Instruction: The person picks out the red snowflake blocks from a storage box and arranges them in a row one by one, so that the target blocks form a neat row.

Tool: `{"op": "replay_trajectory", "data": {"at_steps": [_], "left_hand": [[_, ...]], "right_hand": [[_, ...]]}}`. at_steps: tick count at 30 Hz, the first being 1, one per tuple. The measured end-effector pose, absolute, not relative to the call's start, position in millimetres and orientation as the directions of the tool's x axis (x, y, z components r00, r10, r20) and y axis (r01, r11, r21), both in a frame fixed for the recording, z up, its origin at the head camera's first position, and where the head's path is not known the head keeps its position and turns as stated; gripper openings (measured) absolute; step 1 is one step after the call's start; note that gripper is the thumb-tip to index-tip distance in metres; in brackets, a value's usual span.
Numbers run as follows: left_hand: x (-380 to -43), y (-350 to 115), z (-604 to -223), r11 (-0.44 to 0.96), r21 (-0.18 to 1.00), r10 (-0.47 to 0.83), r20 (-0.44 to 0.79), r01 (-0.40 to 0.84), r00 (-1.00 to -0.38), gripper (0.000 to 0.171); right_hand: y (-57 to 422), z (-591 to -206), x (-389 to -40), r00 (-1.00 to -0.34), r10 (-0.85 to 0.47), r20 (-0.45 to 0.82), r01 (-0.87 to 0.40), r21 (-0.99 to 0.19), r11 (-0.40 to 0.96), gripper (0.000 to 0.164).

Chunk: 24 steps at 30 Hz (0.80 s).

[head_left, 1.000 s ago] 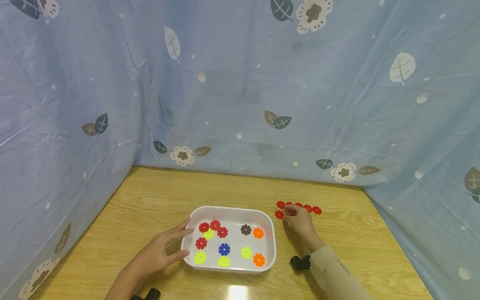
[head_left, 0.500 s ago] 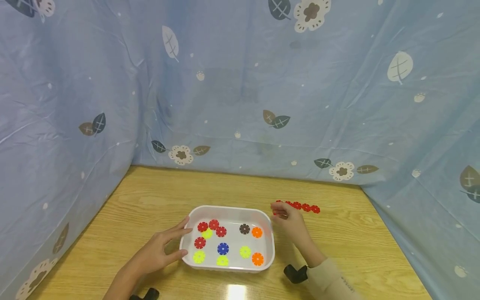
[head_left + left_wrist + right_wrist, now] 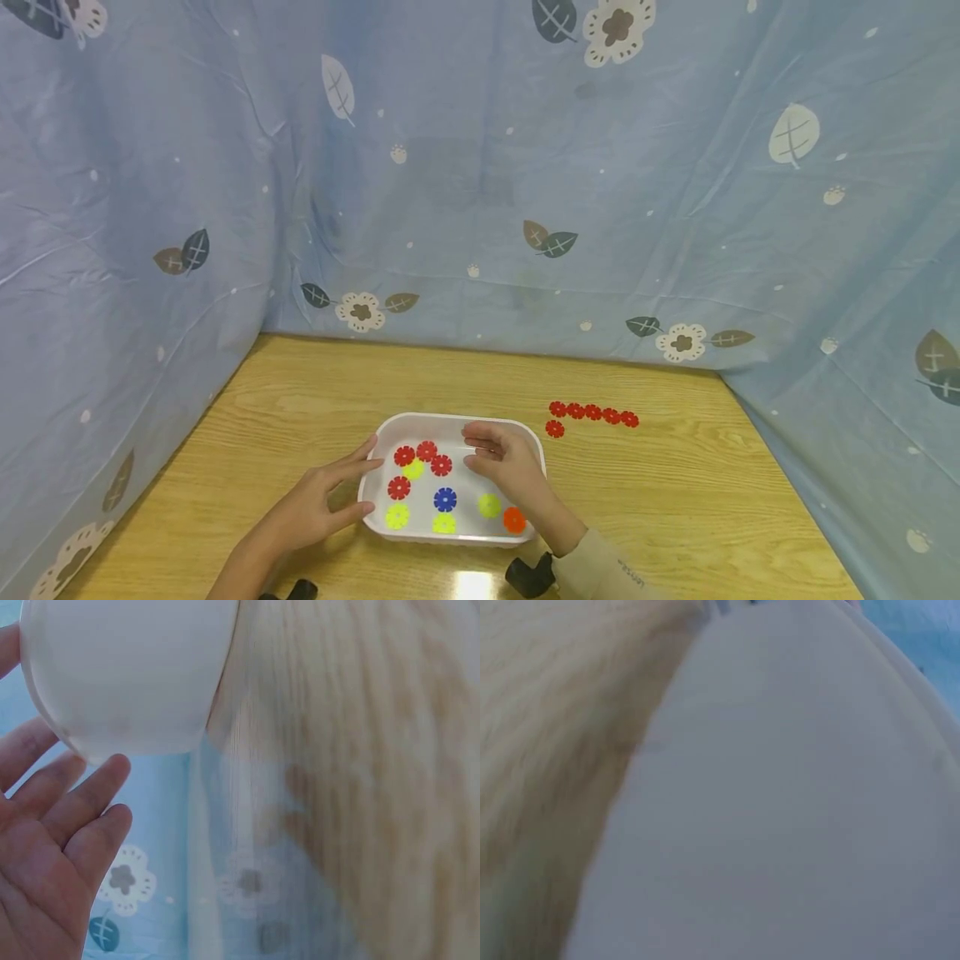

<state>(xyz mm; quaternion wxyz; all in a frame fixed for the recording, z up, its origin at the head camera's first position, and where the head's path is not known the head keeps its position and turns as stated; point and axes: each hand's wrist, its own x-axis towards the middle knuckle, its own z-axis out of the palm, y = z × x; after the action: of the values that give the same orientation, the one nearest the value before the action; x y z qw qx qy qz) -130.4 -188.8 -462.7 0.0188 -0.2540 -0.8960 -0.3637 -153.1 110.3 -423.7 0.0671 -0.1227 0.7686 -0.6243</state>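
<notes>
Tray: white, round-cornered plastic tray (image 3: 468,492), flat on the wood-grain counter (image 3: 337,375) in front of you; probably set between your hands so both can reach it.
Left hand: your left hand (image 3: 322,504) is spread at the tray's left end, thumb and fingertips touching the rim without clenching; the left wrist view shows fingers fairly straight against the edge. Likely there to steady a light tray.
Right hand: your right hand (image 3: 517,471) hovers over the right end of the tray, thumb and fingers apart, no disc visible in it; that gap would suit taking a thin disc by its edge.
Discs in tray: four red notched discs (image 3: 399,487) toward the left, four yellow discs (image 3: 397,516), one blue disc (image 3: 445,499) near the middle, one orange disc (image 3: 514,520) at the near right. Loosely scattered; your right hand may hide more.
Discs on counter: five red discs (image 3: 593,412) in a line beyond the tray's right side, a sixth red disc (image 3: 555,428) on the near side of the line's left end. One colour, evenly laid, so the placing looks deliberate.
Right wrist view: blurred pale surface; cannot tell finger contact from it.
</notes>
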Motion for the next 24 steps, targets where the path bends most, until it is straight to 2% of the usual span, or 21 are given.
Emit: {"op": "replay_trajectory", "data": {"at_steps": [9,24], "left_hand": [[-131.3,-189.6,-464.7,0.598,0.626,0.454,0.251,0.501,-0.855,0.048],[-127.7,-187.4,-457.7,0.599,0.623,0.457,0.249,0.502,-0.854,0.047]], "right_hand": [[76.1,-437.9,-163.7,-0.97,-0.242,-0.015,-0.025,-0.986,0.162,0.042],[63.2,-461.7,-167.1,-0.984,-0.161,-0.078,-0.011,-0.873,0.488,0.038]]}}
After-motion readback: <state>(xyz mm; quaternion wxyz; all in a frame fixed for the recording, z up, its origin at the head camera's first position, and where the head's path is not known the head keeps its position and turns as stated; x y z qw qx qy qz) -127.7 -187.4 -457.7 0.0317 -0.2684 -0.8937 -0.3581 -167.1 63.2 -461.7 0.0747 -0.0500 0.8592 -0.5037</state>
